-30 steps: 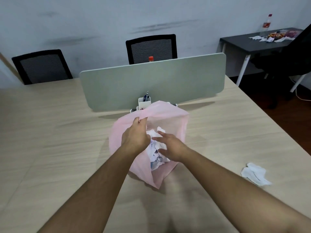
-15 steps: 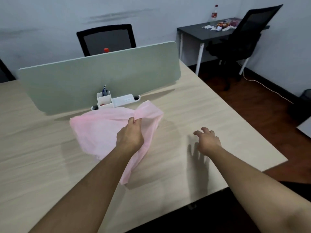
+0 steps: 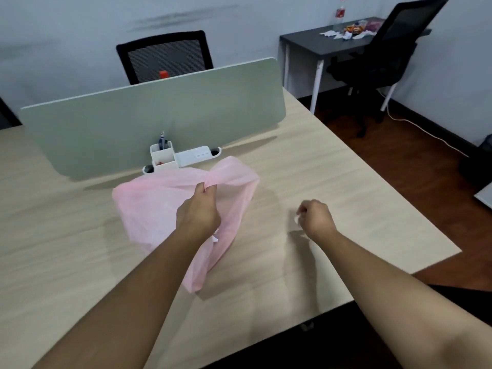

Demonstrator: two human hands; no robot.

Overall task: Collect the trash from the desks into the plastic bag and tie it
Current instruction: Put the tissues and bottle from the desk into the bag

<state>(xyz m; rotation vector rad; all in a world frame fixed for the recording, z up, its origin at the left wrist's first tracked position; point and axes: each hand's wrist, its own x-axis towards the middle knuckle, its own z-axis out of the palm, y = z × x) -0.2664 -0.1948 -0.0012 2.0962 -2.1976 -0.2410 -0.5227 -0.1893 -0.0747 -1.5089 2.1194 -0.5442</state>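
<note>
Because your left hand (image 3: 198, 209) pinches the rim of the one pink plastic bag (image 3: 143, 206) to keep its mouth up, it hangs to the left of your right hand (image 3: 315, 218), curled round what looks like one white scrap (image 3: 296, 219). Far beyond that hand, a dark desk (image 3: 300, 41) carries several scraps (image 3: 343, 35) and one bottle (image 3: 339, 12).

Feed reads moderately dim: soft, even indoor light, cool tint on wall (image 3: 80, 35). I see no lamp; light falls from above. Shadows soft-edged: under pink bag (image 3: 149, 209) on desk (image 3: 66, 249), below right hand (image 3: 316, 219), along foot of divider panel (image 3: 159, 115). No hard glare. Wide-angle bend curves desk edges and divider. White scrap (image 3: 296, 220) at right fingers smeared by blur. Clutter on far dark desk (image 3: 306, 43) too soft for me to resolve. Bottom edge near black.
</note>
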